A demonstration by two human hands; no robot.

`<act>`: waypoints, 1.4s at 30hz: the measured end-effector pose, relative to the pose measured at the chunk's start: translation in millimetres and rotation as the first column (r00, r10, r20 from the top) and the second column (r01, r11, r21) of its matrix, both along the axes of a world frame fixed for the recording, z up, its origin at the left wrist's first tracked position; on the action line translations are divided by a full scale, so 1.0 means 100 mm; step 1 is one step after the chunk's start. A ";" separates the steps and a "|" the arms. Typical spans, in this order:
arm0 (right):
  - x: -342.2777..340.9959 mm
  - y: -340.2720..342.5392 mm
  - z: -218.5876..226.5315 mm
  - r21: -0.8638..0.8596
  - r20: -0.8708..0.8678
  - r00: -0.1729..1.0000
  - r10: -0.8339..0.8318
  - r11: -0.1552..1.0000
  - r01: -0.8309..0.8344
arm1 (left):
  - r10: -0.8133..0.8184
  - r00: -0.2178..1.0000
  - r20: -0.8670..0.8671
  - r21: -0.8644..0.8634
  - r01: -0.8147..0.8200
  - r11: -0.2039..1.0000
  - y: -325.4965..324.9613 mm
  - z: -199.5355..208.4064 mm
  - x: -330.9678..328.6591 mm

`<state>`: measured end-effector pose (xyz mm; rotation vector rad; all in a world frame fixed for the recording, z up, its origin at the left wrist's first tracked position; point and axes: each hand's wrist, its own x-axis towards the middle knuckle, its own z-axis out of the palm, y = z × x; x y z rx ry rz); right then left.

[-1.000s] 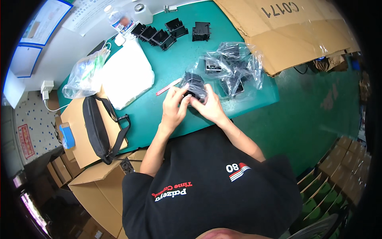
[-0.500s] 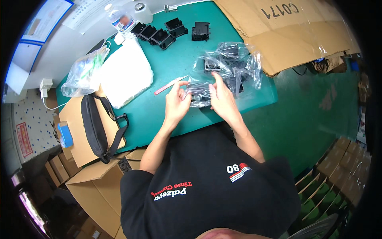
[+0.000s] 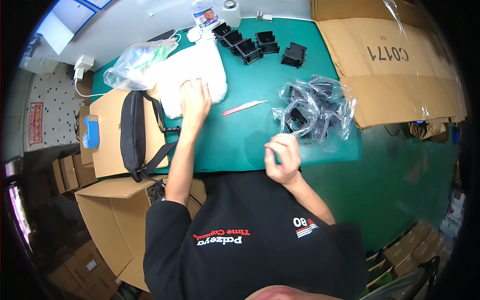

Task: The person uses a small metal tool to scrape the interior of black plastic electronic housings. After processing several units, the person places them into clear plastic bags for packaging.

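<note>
My left hand (image 3: 196, 102) lies with its fingers stretched out on a white stack of thin plastic sheets or bags (image 3: 212, 65) at the left of the green table. Near the front edge, my right hand (image 3: 283, 159) is loosely curled, and no object shows in it. Just beyond it is a pile of black plastic parts in clear bags (image 3: 300, 117). Between the hands and farther back lies a slim cutter with a red handle (image 3: 244, 107), touched by neither hand.
Several bare black plastic parts (image 3: 247, 50) stand at the back, beside a bottle (image 3: 205, 15). A large cardboard box (image 3: 380, 90) borders the right side. A black waist bag (image 3: 134, 135) rests on cardboard at the left, near a clear bag (image 3: 132, 67).
Both hands were together on a bagged black part. Now they are apart: my left hand has moved left to the white stack, my right hand back toward me. The view has shifted.
</note>
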<state>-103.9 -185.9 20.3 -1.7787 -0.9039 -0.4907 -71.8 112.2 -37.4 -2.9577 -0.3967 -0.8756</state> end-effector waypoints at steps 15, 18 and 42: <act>0.04 0.27 -0.16 -0.112 -0.210 0.977 0.045 0.991 -0.069 | -0.171 0.982 0.075 -0.504 0.185 0.844 -0.20 0.33 -0.53; 0.07 0.44 -0.05 -0.168 -0.192 0.979 0.067 0.981 -0.101 | -0.281 0.959 -0.043 -0.797 0.137 0.589 -0.45 0.55 -0.73; 0.11 0.46 -0.32 -0.165 -0.316 0.921 -0.227 0.969 0.183 | 0.060 0.996 0.067 -0.984 0.076 -0.160 -0.68 0.38 -1.15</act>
